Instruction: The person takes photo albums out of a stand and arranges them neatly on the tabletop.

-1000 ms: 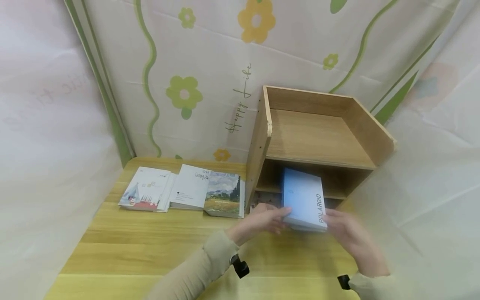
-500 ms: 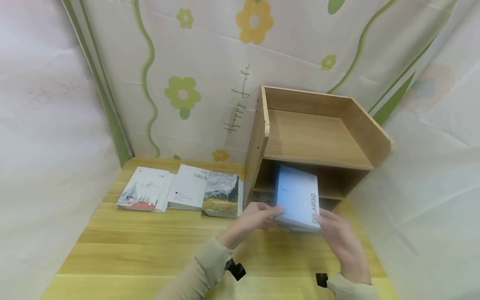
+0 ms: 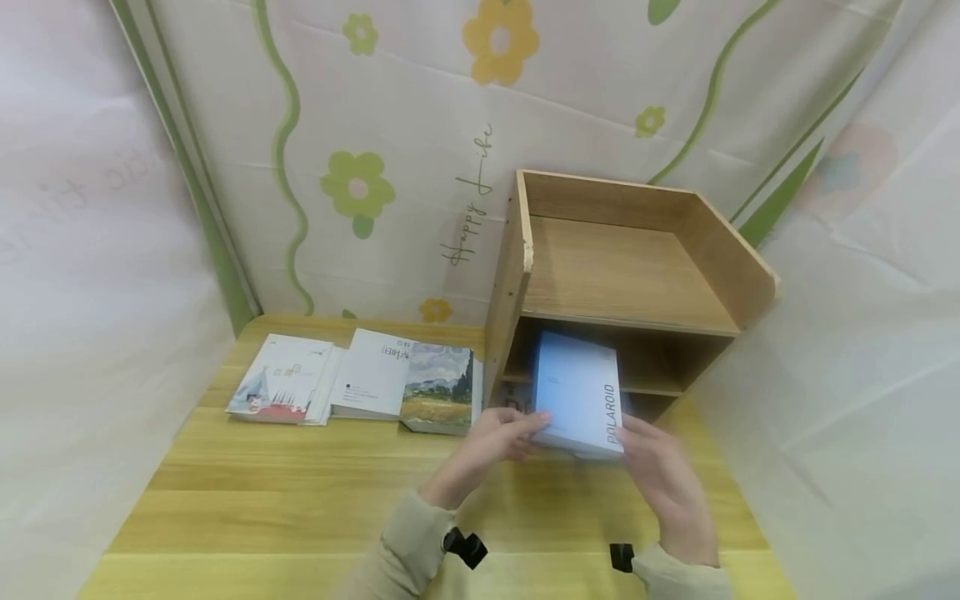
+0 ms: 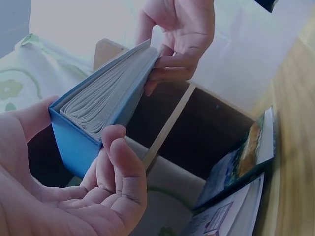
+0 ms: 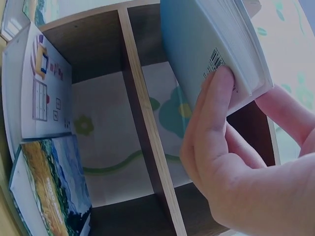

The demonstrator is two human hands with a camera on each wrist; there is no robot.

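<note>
A blue photo album [image 3: 577, 392] marked POLAROID is held in both hands, tilted, in front of the shelf's middle compartment. My left hand [image 3: 498, 433] grips its left side, thumb on the cover. In the left wrist view, this hand's thumb and fingers are around the blue spine [image 4: 76, 147]; the page edges show above it. On the other side my right hand [image 3: 663, 471] pinches the album near its lower right corner. In the right wrist view, the fingers of the right hand [image 5: 226, 152] lie against the face with a barcode [image 5: 216, 59].
The wooden shelf [image 3: 600, 267] stands at the table's back right. Left of it on the table [image 3: 300, 492] lie a book with a landscape painting [image 3: 438, 387], a white book [image 3: 371, 375] and a white illustrated book [image 3: 281, 379]. In the right wrist view, books flank the lower opening.
The album has shifted left in the head view, with both hands keeping their grip. Part of this is the camera's own slight movement. The books on the table stay put.
</note>
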